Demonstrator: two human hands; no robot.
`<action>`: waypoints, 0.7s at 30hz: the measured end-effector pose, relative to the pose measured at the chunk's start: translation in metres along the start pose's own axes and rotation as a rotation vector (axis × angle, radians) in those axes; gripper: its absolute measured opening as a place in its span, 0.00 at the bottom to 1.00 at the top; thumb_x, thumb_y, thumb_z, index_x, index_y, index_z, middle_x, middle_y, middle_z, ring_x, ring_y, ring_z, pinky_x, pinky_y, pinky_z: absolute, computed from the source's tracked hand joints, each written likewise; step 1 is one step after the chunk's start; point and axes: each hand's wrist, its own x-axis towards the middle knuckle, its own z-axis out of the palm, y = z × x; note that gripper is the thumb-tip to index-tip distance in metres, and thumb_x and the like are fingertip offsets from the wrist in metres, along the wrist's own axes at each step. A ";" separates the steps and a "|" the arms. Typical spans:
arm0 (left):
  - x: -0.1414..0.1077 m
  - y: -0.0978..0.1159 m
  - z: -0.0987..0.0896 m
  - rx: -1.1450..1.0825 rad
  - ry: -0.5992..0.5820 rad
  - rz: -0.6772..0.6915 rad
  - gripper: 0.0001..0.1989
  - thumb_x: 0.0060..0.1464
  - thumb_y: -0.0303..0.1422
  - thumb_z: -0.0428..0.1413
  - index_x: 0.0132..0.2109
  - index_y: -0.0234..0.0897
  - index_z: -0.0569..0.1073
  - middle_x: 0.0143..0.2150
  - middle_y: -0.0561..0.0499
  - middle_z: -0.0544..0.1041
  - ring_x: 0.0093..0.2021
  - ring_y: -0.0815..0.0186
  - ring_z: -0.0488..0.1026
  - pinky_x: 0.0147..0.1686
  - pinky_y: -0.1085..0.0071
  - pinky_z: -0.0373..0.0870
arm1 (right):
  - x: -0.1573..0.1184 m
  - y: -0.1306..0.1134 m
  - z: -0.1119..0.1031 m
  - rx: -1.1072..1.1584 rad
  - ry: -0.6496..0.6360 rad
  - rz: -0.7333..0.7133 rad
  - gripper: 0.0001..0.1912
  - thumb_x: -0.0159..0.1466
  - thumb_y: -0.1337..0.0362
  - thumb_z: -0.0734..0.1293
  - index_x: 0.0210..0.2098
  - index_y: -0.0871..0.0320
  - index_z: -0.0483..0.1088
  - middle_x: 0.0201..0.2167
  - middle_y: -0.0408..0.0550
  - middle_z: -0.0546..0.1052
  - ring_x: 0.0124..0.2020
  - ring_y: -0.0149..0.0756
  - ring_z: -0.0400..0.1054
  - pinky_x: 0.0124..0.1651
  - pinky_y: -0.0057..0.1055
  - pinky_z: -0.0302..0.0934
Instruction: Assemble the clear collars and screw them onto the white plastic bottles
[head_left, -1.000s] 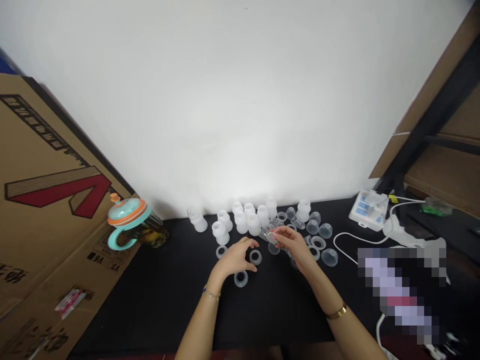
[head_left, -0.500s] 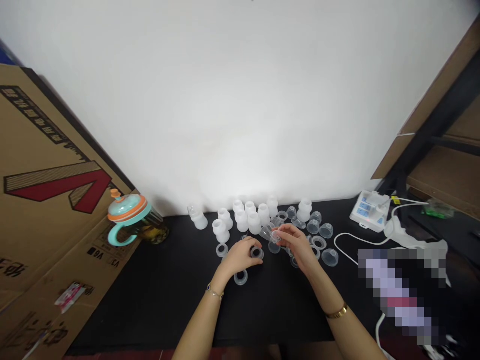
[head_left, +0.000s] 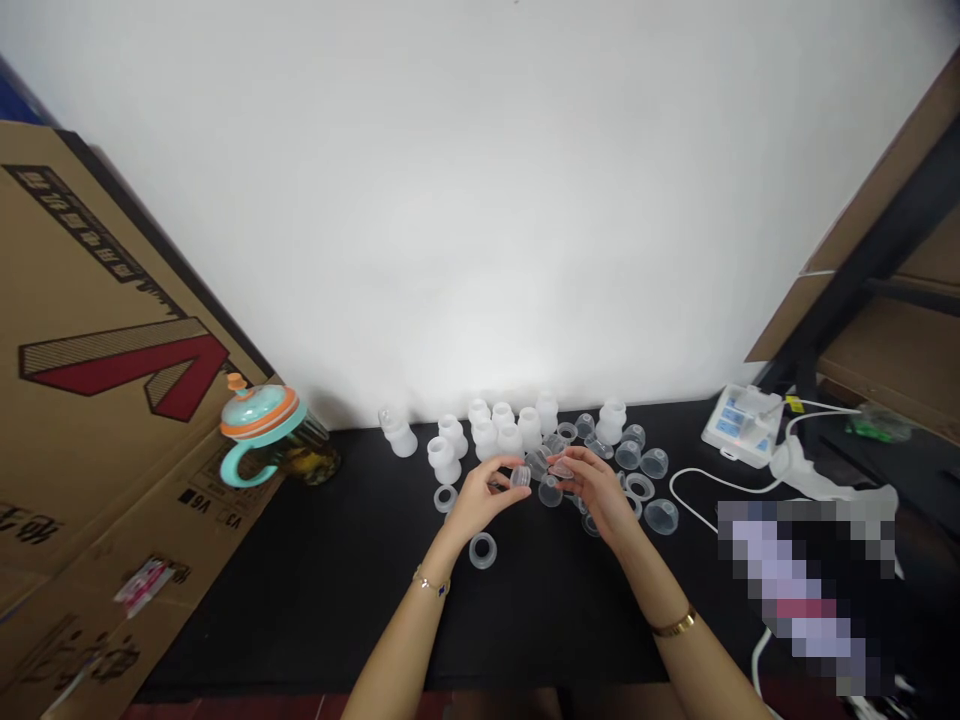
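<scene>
Translucent ring (head_left: 520, 477) is sitting in the grasp of the left hand (head_left: 487, 492), whose thumb and fingers are clamping it from either side, above the tabletop (head_left: 337, 590). Taking that ring as the clock's centre, the right hand (head_left: 598, 492) is waiting at 3 o'clock, its fingers pinching a small clear piece (head_left: 560, 468) whose exact shape is too small to make out. The two held parts are facing each other, near but apart.

A loose ring (head_left: 483, 564) is lying flat at 7 o'clock, and a second ring (head_left: 436, 499) is resting between 8 and 9. White bottles (head_left: 486, 438) are crowding together around 11 o'clock, their open necks pointing up. One more bottle (head_left: 401, 438) is standing apart at 10, carrying a clear part on top, while another white bottle (head_left: 613, 422) is standing at 2. Clear domed caps (head_left: 654, 462) are spreading toward 3 o'clock, with further clear pieces partly hiding behind the right hand.

Farther out, a lidded jug (head_left: 262, 415) is standing between 9 and 10, beside a printed carton (head_left: 82, 290). A white power strip (head_left: 742, 428) is lying between 2 and 3.
</scene>
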 end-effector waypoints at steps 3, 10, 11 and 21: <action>0.001 -0.001 0.000 -0.020 0.001 -0.012 0.23 0.50 0.42 0.67 0.52 0.37 0.77 0.35 0.50 0.79 0.33 0.64 0.74 0.30 0.73 0.65 | 0.001 0.001 -0.001 0.000 -0.005 0.001 0.16 0.53 0.54 0.79 0.34 0.55 0.76 0.38 0.51 0.83 0.41 0.42 0.75 0.38 0.34 0.70; 0.003 -0.006 0.002 -0.064 0.048 0.024 0.23 0.53 0.45 0.64 0.51 0.37 0.77 0.44 0.46 0.80 0.31 0.67 0.74 0.31 0.72 0.69 | 0.002 0.002 -0.001 -0.018 0.017 -0.012 0.18 0.49 0.55 0.81 0.33 0.57 0.77 0.36 0.49 0.82 0.38 0.41 0.75 0.37 0.34 0.71; 0.004 -0.007 0.002 -0.079 0.054 0.026 0.23 0.53 0.45 0.64 0.51 0.37 0.77 0.45 0.46 0.80 0.31 0.67 0.75 0.31 0.72 0.70 | 0.002 0.002 0.000 -0.018 0.024 -0.014 0.18 0.49 0.55 0.81 0.33 0.57 0.77 0.34 0.48 0.81 0.37 0.41 0.74 0.37 0.33 0.71; 0.009 -0.018 0.004 -0.230 0.046 0.045 0.22 0.58 0.50 0.58 0.45 0.33 0.79 0.34 0.48 0.79 0.27 0.68 0.73 0.27 0.74 0.69 | 0.002 0.003 0.002 -0.070 0.098 -0.081 0.21 0.44 0.56 0.84 0.30 0.56 0.76 0.29 0.42 0.74 0.28 0.33 0.69 0.26 0.28 0.62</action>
